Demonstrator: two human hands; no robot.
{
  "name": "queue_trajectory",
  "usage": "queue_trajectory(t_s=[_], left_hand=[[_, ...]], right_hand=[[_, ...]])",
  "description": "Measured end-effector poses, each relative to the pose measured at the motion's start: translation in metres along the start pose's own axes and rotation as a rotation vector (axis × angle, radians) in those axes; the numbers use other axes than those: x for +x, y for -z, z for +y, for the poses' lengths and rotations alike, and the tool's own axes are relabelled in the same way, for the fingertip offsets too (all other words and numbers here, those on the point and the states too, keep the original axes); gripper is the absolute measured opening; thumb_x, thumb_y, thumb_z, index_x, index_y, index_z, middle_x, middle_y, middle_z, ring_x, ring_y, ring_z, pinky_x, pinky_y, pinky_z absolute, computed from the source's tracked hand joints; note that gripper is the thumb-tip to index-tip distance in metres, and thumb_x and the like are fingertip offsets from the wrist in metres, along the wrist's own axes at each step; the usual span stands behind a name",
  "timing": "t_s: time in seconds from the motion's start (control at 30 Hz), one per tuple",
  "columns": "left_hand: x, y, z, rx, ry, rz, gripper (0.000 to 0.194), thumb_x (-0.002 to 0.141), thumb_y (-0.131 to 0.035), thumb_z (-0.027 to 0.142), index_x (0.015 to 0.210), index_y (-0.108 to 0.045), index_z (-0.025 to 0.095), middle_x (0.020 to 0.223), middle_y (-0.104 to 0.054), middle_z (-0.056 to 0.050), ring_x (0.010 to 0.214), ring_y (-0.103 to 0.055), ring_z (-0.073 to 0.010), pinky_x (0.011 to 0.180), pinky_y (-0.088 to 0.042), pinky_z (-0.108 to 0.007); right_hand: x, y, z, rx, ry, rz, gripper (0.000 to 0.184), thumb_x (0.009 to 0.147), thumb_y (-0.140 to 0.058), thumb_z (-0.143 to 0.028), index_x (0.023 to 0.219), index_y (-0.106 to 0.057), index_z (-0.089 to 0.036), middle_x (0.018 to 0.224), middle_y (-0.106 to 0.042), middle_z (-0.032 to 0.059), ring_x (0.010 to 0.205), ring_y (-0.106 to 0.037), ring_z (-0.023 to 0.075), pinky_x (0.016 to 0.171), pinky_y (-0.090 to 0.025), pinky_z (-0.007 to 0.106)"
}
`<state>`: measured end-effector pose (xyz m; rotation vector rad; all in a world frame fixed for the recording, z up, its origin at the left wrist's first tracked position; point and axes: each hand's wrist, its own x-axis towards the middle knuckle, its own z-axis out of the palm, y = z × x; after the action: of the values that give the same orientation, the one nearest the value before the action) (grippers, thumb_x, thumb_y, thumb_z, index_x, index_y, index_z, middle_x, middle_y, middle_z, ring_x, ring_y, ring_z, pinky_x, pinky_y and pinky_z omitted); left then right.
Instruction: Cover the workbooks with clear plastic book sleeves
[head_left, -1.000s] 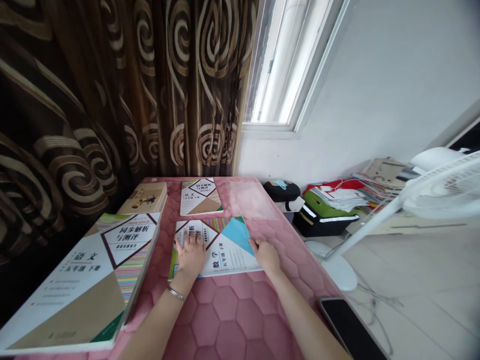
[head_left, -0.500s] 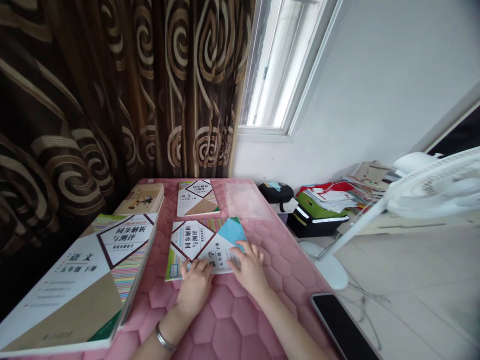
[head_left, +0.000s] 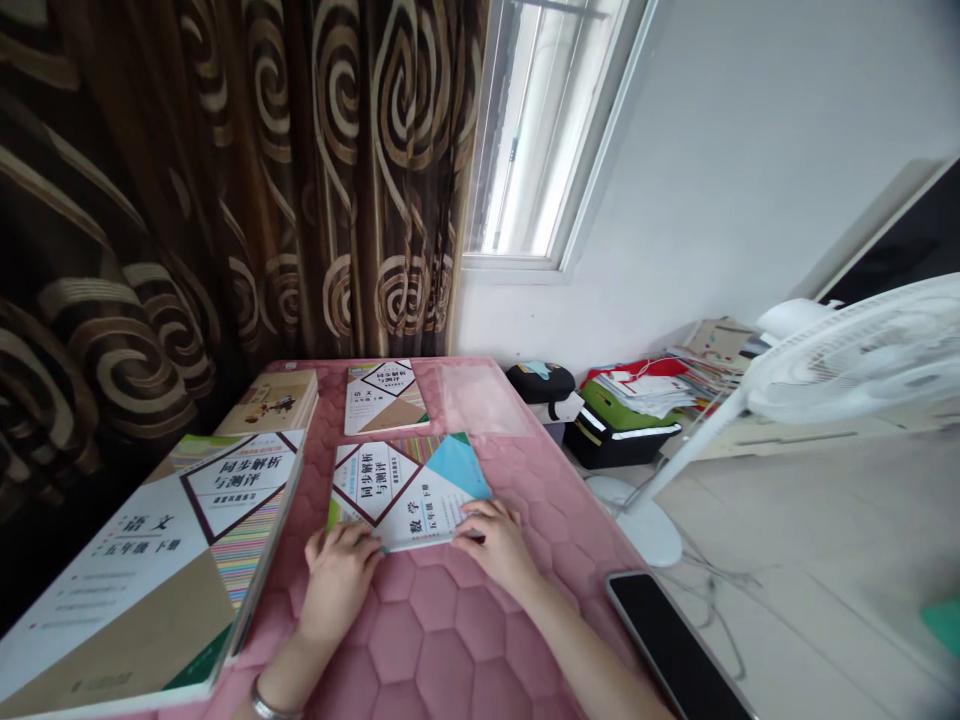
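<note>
Maths book (head_left: 401, 495) seemingly steadied at near corners by left hand (head_left: 340, 577) and right hand (head_left: 501, 545); pinch can't be told; even pressure's needed.

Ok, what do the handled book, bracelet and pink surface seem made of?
Book: likely paper, smooth, printed, thin-edged. Bracelet: probably polished metal, from its silvery glints. Pink surface: padded, low sheen, by its puffed hexagons; fabric or vinyl unclear.

— How does the book (head_left: 401, 495) lie?
— Flat and closed on the pink surface (head_left: 442, 620), its print turned sideways.
— And the cover?
— Mostly white, with a blue patch at the far right corner, a striped patch beside it and a dark-outlined diamond around the title.
</note>
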<state>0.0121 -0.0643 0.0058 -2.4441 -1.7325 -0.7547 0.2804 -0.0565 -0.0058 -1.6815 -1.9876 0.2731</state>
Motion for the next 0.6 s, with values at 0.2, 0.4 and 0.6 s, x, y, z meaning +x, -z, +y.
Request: queue_trajectory(t_s=[0.2,0.4,0.6], left_hand=[[-0.015,0.004,-0.039,0.062,0.022,0.053,0.024,0.087,-0.054,0.021,0.085,-0.076,0.031,0.093,-0.071,-0.003,0.089,-0.061,-0.0226,0.083,-0.040,-0.039],[-0.019,0.001,-0.050,0.044,-0.005,0.036,0.035,0.087,-0.047,0.012,0.086,-0.077,0.030,0.085,-0.069,-0.002,0.083,-0.062,-0.0199,0.076,-0.042,-0.035],[-0.013,0.002,-0.019,0.099,0.051,0.040,0.035,0.088,-0.046,0.011,0.084,-0.075,0.029,0.092,-0.070,-0.002,0.091,-0.061,-0.0222,0.088,-0.038,-0.043]], right_hand=[[-0.011,0.026,0.039,0.027,-0.107,0.044,0.015,0.084,-0.061,-0.029,0.079,-0.075,-0.032,0.113,-0.070,-0.0011,0.111,-0.056,0.0232,0.094,-0.033,0.041],[-0.015,0.030,0.049,0.022,-0.094,0.059,0.017,0.083,-0.060,-0.024,0.081,-0.076,-0.031,0.110,-0.070,0.0008,0.109,-0.055,0.0231,0.094,-0.035,0.040],[-0.014,0.023,0.033,-0.079,-0.036,0.058,0.013,0.083,-0.065,-0.024,0.078,-0.074,-0.030,0.113,-0.067,0.0028,0.111,-0.051,0.0248,0.089,-0.036,0.039]])
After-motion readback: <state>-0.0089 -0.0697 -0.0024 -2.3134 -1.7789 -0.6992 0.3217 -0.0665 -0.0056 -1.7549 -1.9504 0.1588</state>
